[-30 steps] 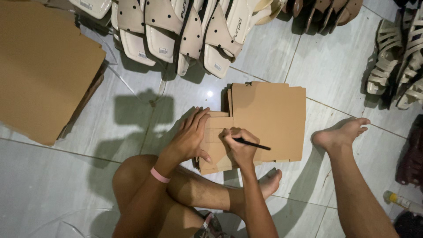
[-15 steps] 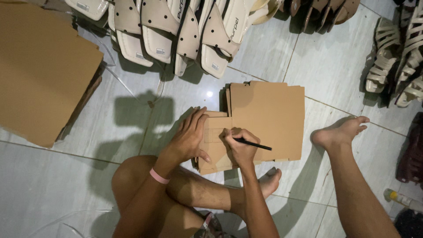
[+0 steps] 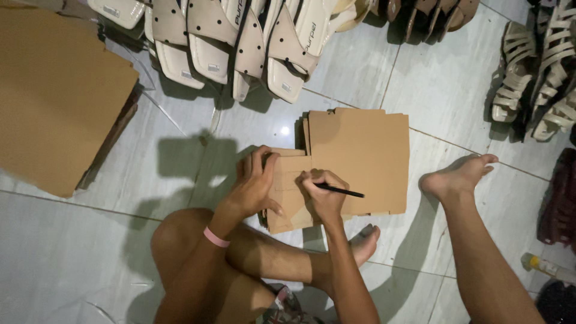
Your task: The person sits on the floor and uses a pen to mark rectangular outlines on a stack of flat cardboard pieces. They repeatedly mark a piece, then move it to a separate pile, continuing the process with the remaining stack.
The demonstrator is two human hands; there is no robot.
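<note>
The left hand (image 3: 255,189), fingers spread, presses flat on a small cardboard piece (image 3: 288,201) lying on the tiled floor (image 3: 78,252) before the crossed legs. The right hand (image 3: 324,195) pinches a black pen (image 3: 341,191) over it, beside a stack of cardboard sheets (image 3: 360,159).

A stack of flat brown cardboard pieces (image 3: 360,159), perhaps unfolded boxes, lies on the floor in the middle. A smaller cardboard piece (image 3: 288,201) lies at its left edge, partly on top. A big brown cardboard sheet (image 3: 57,96) lies far left. Small pale labels (image 3: 215,68) sit inside the cream sandals at the far side. There are no signs or screens.
</note>
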